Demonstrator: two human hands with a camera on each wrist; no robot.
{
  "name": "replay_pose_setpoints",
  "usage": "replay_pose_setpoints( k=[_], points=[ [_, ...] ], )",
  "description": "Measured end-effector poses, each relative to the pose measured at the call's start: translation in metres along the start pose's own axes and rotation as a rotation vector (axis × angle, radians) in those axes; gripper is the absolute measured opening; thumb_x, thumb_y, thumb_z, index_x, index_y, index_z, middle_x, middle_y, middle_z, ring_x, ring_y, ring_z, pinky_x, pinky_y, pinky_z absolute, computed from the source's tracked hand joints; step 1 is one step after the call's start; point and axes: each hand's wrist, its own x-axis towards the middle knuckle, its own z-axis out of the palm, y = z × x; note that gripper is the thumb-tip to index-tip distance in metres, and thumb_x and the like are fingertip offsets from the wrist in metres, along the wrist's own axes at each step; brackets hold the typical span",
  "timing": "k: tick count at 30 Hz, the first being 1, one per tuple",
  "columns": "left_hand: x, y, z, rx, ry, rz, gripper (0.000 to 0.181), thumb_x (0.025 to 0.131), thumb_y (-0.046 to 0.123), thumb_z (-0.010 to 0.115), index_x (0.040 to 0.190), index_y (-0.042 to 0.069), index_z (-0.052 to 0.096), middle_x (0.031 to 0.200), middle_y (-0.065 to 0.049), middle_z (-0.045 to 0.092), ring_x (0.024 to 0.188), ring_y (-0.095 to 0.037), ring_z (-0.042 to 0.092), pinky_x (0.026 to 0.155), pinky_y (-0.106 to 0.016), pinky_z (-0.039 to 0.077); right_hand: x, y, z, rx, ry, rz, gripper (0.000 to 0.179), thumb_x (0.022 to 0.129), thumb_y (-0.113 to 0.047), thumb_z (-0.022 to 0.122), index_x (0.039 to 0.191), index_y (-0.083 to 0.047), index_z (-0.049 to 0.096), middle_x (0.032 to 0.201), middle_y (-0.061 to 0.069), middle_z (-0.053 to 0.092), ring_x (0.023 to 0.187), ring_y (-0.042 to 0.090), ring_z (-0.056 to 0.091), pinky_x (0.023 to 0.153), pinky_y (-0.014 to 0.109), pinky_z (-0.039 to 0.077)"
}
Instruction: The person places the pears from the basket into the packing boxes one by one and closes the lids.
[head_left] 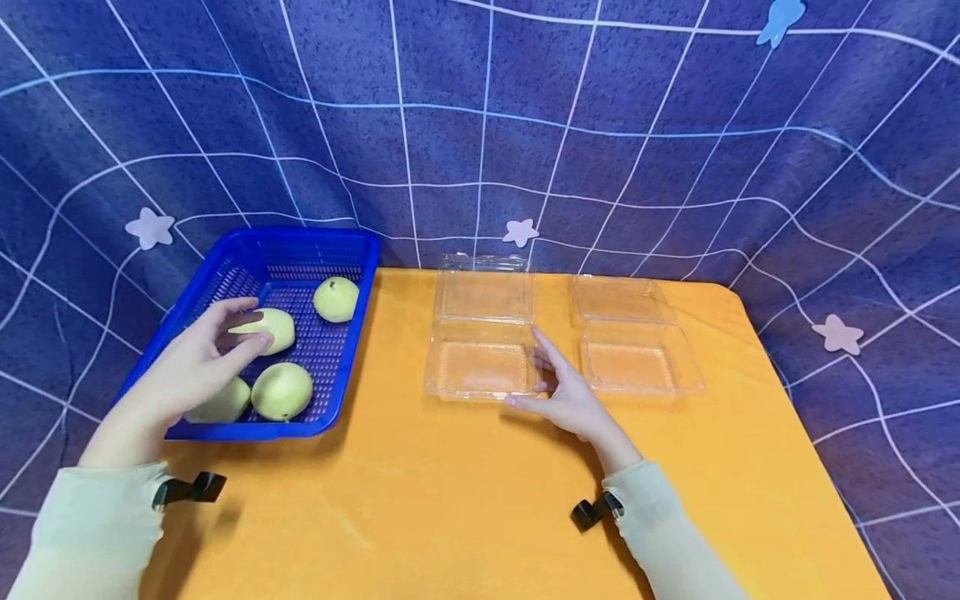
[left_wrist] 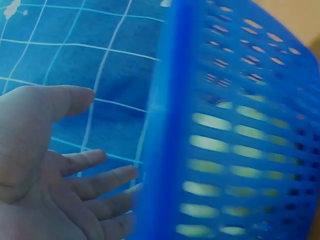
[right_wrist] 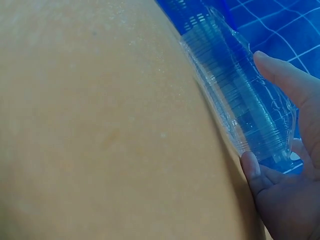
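Observation:
My left hand (head_left: 191,354) reaches into a blue plastic basket (head_left: 358,333), its thumb and fingers spread about a pale green pear (head_left: 276,331). The left wrist view shows those fingers loosely extended beside the rim, with pears (left_wrist: 210,142) glimpsed through the slotted wall; whether they touch the pear is hidden. At the right side of an opened clear plastic clamshell box (head_left: 483,367), my right hand (head_left: 566,396) has its thumb by the front corner and its fingers along the side. In the right wrist view the box (right_wrist: 245,105) lies beside thumb and forefinger, which are apart.
More pears lie in the basket: one at the back right (head_left: 337,299), one in front (head_left: 282,392), one partly under my left wrist (head_left: 225,404). A second opened clamshell box (head_left: 633,367) sits to the right on the orange tablecloth (head_left: 420,500). A blue gridded curtain (head_left: 450,142) hangs behind.

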Motion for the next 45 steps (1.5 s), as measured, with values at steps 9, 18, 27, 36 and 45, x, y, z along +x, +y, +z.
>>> replay_pose_setpoints(
  k=[9,18,27,36,45],
  points=[
    [0.049,0.039,-0.025,0.04,-0.052,-0.051,0.073,0.112,0.037,0.062,0.167,0.001,0.03,0.162,-0.031,0.047,0.142,-0.05,0.053,0.085,0.0,0.037,0.0,-0.002,-0.002,0.015,0.011,0.002,0.121,0.084,-0.016,0.098,0.176,-0.036,0.021,0.169,0.014,0.042,0.15,0.032,0.045,0.105,0.048,0.054],
    [0.098,0.022,-0.025,0.023,-0.117,-0.104,0.073,0.113,0.04,0.058,0.166,-0.002,0.03,0.157,-0.031,0.053,0.123,-0.013,0.061,0.083,-0.01,0.048,-0.002,-0.002,0.002,0.045,0.001,0.03,0.119,0.084,-0.013,0.097,0.176,-0.033,0.024,0.168,0.014,0.04,0.15,0.033,0.045,0.097,0.033,0.055],
    [0.121,-0.003,-0.015,-0.018,-0.159,-0.176,0.085,0.11,0.046,0.063,0.171,0.003,0.023,0.167,-0.028,0.042,0.148,-0.041,0.048,0.112,-0.041,0.049,0.0,0.0,0.003,0.047,-0.003,0.035,0.121,0.083,-0.015,0.099,0.175,-0.035,0.024,0.167,0.014,0.044,0.145,0.033,0.049,0.092,0.029,0.057],
    [0.141,-0.01,0.011,-0.082,-0.283,-0.217,0.084,0.111,0.039,0.064,0.173,0.004,0.02,0.17,-0.029,0.037,0.153,-0.045,0.041,0.116,-0.06,0.042,-0.006,0.002,-0.006,0.016,0.01,0.061,0.118,0.085,-0.017,0.097,0.174,-0.04,0.024,0.167,0.013,0.043,0.146,0.034,0.047,0.093,0.032,0.054],
    [0.14,-0.022,0.012,-0.202,-0.338,-0.263,0.087,0.111,0.037,0.065,0.174,0.005,0.014,0.172,-0.031,0.032,0.149,-0.046,0.044,0.12,-0.065,0.037,-0.001,0.003,-0.002,0.005,0.001,0.034,0.119,0.084,-0.02,0.098,0.175,-0.038,0.023,0.165,0.013,0.046,0.143,0.035,0.049,0.09,0.032,0.053]
  ],
)
